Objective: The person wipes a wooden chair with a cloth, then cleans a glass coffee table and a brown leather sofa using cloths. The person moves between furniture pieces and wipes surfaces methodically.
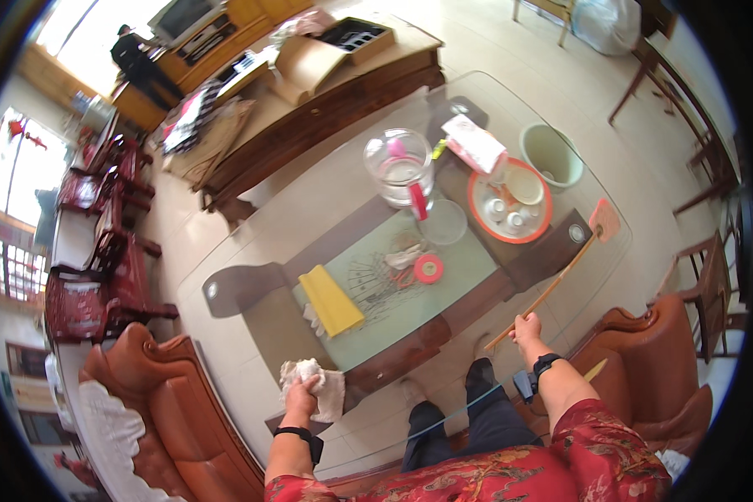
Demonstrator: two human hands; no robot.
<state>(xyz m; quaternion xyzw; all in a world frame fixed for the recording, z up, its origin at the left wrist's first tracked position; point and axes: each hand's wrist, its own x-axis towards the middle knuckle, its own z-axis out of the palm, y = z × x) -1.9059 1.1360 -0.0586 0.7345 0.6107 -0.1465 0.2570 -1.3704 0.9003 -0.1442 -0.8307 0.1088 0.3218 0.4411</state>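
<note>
My left hand (302, 394) grips a crumpled white cloth (328, 392) at the near left corner of a glass-topped coffee table (226, 301). In my right hand (527, 331) is the thin wooden stick of a fly swatter (558, 276). Its pink head (604, 221) points away, over the right end of the glass. Between the hands lie a folded yellow cloth (331, 300) and a red ring-shaped roll (428, 269). Farther back stands a clear container (398, 166) with a red handle, beside a round clear lid (443, 222).
A red-rimmed tray (475, 216) holds white cups and a bowl, near a tissue pack (475, 143). A pale green bin (551, 157) stands at the right end. Leather armchairs (649, 348) flank me. Beyond is a long wooden cabinet (326, 116); a person (141, 66) stands far left.
</note>
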